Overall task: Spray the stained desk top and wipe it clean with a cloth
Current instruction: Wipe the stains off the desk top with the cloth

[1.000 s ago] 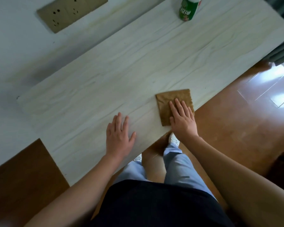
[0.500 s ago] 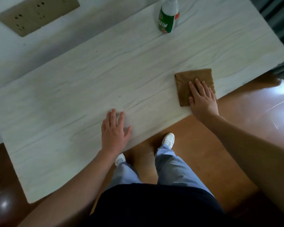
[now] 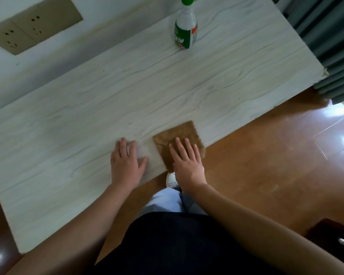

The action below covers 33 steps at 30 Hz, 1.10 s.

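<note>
A pale wood-grain desk top fills the middle of the view. A folded brown cloth lies flat at its near edge, with one corner over the edge. My right hand presses flat on the cloth, fingers spread. Just left of it, my left hand rests flat on the bare desk, holding nothing. A spray bottle with a green label and green top stands upright near the far edge. A few small dark specks show on the desk towards the right.
A beige socket panel sits in the white wall behind the desk. Grey curtains hang at the desk's right end. Glossy brown floor lies below the near edge, with a dark object at lower right.
My right hand has slid the cloth left along the near edge, from the right part of the desk to just beside my left hand. The left hand has stayed flat on the desk.
</note>
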Motion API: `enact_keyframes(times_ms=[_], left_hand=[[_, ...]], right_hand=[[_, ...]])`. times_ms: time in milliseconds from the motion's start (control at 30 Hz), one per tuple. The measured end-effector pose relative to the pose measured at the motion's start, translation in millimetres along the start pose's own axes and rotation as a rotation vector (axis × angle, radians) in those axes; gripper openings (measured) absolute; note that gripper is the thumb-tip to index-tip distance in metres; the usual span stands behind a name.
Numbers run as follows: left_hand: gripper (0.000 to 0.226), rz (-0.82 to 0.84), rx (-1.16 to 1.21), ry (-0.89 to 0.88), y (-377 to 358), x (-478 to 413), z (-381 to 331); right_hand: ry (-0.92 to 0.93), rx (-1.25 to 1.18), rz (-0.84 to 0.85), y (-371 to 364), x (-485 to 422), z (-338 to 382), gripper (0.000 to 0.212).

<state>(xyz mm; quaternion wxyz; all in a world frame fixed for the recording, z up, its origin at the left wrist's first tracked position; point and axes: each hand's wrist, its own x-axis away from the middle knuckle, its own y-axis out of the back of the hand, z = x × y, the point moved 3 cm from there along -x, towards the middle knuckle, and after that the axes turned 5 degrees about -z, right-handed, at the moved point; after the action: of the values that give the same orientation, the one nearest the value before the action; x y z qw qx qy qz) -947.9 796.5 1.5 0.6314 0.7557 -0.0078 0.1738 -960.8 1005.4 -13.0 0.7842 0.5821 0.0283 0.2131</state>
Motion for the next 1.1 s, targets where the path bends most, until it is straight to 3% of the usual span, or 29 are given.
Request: enact_keyframes(times_ms=[233, 333, 633, 833, 933, 1100], left_hand=[[0.062, -0.041, 0.007, -0.057, 2.0, -2.3, -1.7], [0.063, -0.045, -0.008, -0.174, 1.3, -5.6, -18.9], [0.064, -0.044, 0.032, -0.242, 0.6, -44.3, -100.8], [0.066, -0.028, -0.045, -0.216, -9.1, -73.1, -161.6], [0.068, -0.005, -0.070, -0.110, -15.5, -75.8, -189.8], [0.071, 0.015, -0.078, -0.026, -19.4, -75.0, -203.8]], right_hand=[[0.018, 0.024, -0.001, 4.7, 2.8, -19.7, 0.065], [-0.025, 0.021, -0.011, 11.0, 0.3, -35.6, 0.066], [-0.177, 0.009, -0.095, 54.3, -26.4, -142.4, 0.062], [-0.205, 0.018, -0.134, 99.6, -50.8, -250.4, 0.059], [-0.197, 0.029, -0.109, 124.8, -64.2, -302.2, 0.058], [-0.064, 0.025, -0.096, 125.7, -65.9, -318.1, 0.056]])
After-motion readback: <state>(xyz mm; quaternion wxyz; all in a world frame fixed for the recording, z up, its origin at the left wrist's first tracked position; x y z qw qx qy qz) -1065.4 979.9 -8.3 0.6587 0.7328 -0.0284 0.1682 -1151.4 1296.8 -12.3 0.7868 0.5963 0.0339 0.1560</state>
